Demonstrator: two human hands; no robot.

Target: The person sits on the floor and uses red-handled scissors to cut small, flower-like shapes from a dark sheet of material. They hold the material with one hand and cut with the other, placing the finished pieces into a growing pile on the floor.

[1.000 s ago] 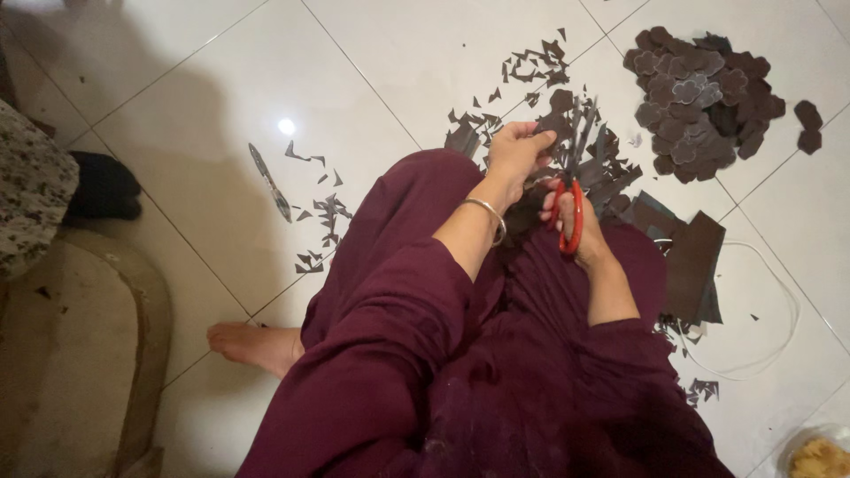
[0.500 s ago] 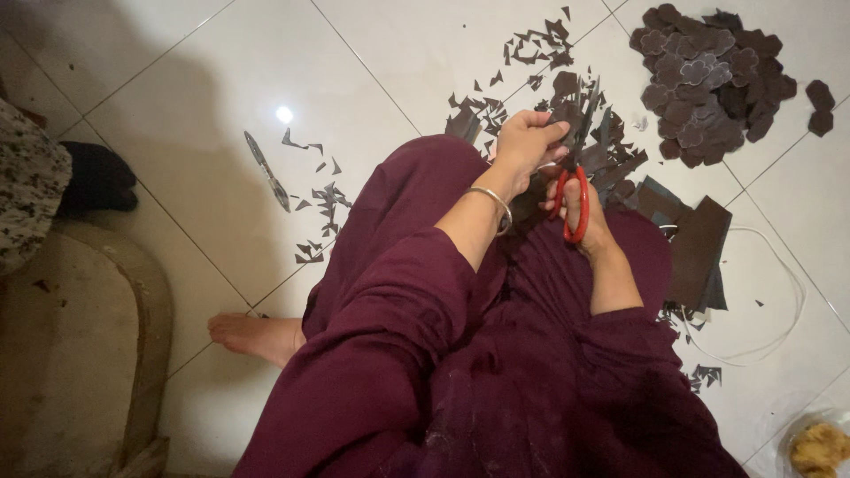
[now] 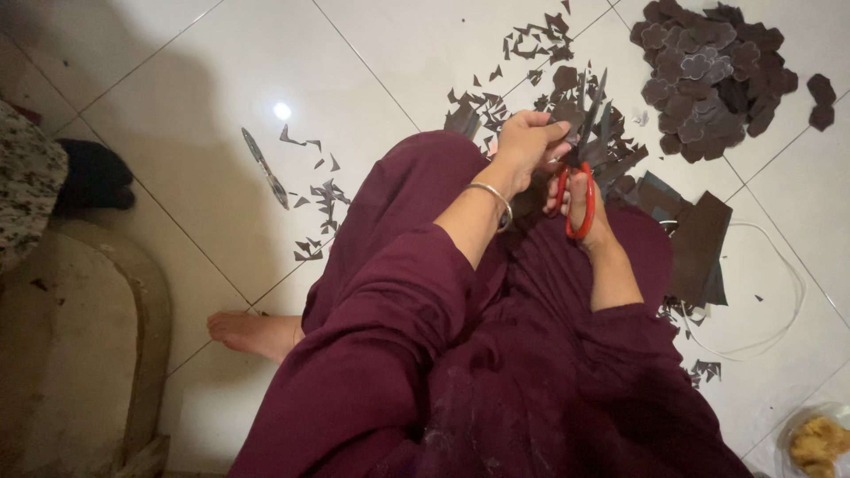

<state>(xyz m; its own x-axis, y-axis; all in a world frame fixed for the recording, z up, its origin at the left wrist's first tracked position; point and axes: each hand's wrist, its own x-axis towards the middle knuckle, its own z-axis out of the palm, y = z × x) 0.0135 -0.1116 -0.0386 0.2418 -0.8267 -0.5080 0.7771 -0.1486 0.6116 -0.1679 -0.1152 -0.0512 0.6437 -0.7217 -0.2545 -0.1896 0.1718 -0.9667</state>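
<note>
The right hand (image 3: 586,205) grips one pair of red scissors (image 3: 580,168), blades parted; the left hand (image 3: 524,142) pinches one dark cutout (image 3: 567,113) between them. One heap of cutouts (image 3: 708,80) lies beyond the hands.

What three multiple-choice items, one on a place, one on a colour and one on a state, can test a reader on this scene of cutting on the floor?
1. Where does the pile of cut dark shapes lie?
A. on the tiled floor, upper right
B. on the lap
C. in a box

2. What colour are the handles of the scissors?
A. blue
B. red
C. black

3. How are the scissor blades?
A. shut
B. lying on the floor
C. open, pointing up

Answers: 1 A, the pile rests on white tiles beyond the hands. 2 B, red loops show around the fingers of the right hand. 3 C, two blades spread apart above the left hand, which holds a dark piece.
</note>
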